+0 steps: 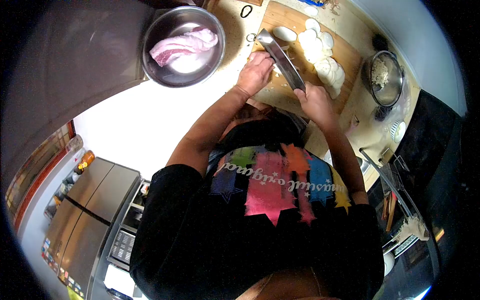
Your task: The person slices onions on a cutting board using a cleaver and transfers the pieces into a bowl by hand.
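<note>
My right hand [317,103] grips the handle of a cleaver [284,61]. Its broad blade slants across the wooden cutting board [350,55], beside my left fingertips. My left hand [256,74] is closed, its fingers curled down over a white piece [276,70] that looks like radish and is mostly hidden by the hand and blade. Past the blade lie one separate oval radish slice [284,34] and a long overlapping row of white radish slices [314,49]. Small white scraps are scattered around the blade.
A steel bowl [216,70] with a slab of raw pork [184,46] stands left of the board. To the right is a smaller metal bowl [400,87] of chopped pale bits [381,74]. A striped cup [398,131] and faucet [382,172] are farther right. A black band [246,11] lies near the board.
</note>
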`<state>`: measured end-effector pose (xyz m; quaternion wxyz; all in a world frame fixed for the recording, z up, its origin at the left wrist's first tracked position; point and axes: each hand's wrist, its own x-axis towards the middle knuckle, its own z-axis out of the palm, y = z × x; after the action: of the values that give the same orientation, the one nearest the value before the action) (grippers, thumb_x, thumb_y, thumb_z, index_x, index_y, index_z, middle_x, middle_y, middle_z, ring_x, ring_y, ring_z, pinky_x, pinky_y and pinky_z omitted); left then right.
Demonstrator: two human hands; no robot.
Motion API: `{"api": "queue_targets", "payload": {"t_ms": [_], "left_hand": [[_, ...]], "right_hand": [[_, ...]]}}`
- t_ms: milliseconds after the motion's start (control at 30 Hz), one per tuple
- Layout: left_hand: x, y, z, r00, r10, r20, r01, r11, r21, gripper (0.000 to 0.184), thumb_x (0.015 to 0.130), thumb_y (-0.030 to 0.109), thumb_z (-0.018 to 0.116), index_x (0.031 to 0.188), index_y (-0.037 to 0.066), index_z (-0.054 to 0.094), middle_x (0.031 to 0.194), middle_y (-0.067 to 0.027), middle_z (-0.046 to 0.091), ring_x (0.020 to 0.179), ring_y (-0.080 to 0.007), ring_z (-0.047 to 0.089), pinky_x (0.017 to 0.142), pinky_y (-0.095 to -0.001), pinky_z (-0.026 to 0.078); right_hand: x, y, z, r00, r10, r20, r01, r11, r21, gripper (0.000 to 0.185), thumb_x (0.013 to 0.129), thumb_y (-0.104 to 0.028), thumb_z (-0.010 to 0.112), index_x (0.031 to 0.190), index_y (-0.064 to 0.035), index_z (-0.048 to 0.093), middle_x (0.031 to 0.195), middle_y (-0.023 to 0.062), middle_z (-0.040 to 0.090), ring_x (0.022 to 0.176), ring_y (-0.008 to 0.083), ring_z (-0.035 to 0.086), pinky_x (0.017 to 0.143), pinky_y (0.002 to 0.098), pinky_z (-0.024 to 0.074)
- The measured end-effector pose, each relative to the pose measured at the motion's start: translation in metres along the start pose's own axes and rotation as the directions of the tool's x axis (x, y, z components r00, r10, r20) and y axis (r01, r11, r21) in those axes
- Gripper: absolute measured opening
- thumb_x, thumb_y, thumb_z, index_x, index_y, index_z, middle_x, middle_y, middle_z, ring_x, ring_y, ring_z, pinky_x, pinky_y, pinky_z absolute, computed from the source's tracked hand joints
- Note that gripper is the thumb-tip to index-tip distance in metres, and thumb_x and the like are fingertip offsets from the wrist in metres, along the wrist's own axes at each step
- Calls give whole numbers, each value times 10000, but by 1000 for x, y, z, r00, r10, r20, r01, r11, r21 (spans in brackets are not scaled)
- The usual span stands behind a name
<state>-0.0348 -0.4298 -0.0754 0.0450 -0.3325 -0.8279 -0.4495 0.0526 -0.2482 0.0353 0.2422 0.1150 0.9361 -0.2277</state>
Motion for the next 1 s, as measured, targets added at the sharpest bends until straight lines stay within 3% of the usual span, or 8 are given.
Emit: {"api": "queue_targets", "payload": {"t_ms": [100,400,600,700,767,833,900,1000], "left_hand": [[0,-1,-1,999,34,-3,-34,999,9,184,772,48,693,939,25,619,1000,-142,601,973,-347,559,852,-415,472],[6,1,2,998,45,37,-46,999,24,168,782,42,676,939,21,622,1013,-140,611,995,-341,568,836,-404,483],[18,10,-3,982,53,180,-62,997,44,202,766,-2,645,964,34,630,1000,-149,598,980,-338,557,835,-410,485],[23,10,-23,980,-150,-135,147,989,-31,229,759,-99,578,953,20,611,1021,-158,575,942,-321,558,829,-392,467],[32,20,-45,876,-356,-327,314,933,-174,204,790,-71,582,967,23,615,1011,-162,575,945,-324,557,835,-397,456],[40,30,-61,897,-260,-358,240,966,-100,182,814,-29,598,985,29,621,1009,-160,580,935,-321,558,833,-395,448],[52,45,-74,990,-68,-126,76,996,54,218,825,77,657,1041,52,644,1043,-155,602,971,-311,569,858,-401,453],[67,70,-61,944,1,330,-27,997,72,481,811,319,716,1221,97,602,1227,-131,572,1137,-308,522,1000,-446,384]], "right_hand": [[15,10,21,996,-81,-25,82,995,52,328,887,-300,614,855,26,612,786,274,628,771,445,633,708,531,490],[19,1,26,992,10,-128,22,970,243,302,885,-287,614,911,13,642,803,263,635,785,429,631,703,483,480],[5,18,12,973,-35,-228,71,986,153,280,899,-261,605,917,18,614,764,235,635,749,406,642,663,463,486],[-8,20,3,964,-54,-260,59,998,13,245,889,-246,610,933,-5,603,761,210,648,744,387,650,662,462,499],[-19,20,-1,966,-37,-257,33,999,-21,222,875,-232,620,944,-22,600,763,198,656,741,377,654,661,462,507],[-26,27,-2,902,-201,-381,147,975,-167,197,824,-198,648,961,-63,604,776,164,666,721,358,657,659,460,523],[-28,28,-1,886,-238,-397,169,965,-201,206,797,-184,658,959,-70,603,776,150,666,716,341,661,650,451,528],[-25,32,5,868,-302,-395,199,939,-281,205,768,-171,664,936,-73,595,763,124,659,710,307,668,628,425,535]]}}
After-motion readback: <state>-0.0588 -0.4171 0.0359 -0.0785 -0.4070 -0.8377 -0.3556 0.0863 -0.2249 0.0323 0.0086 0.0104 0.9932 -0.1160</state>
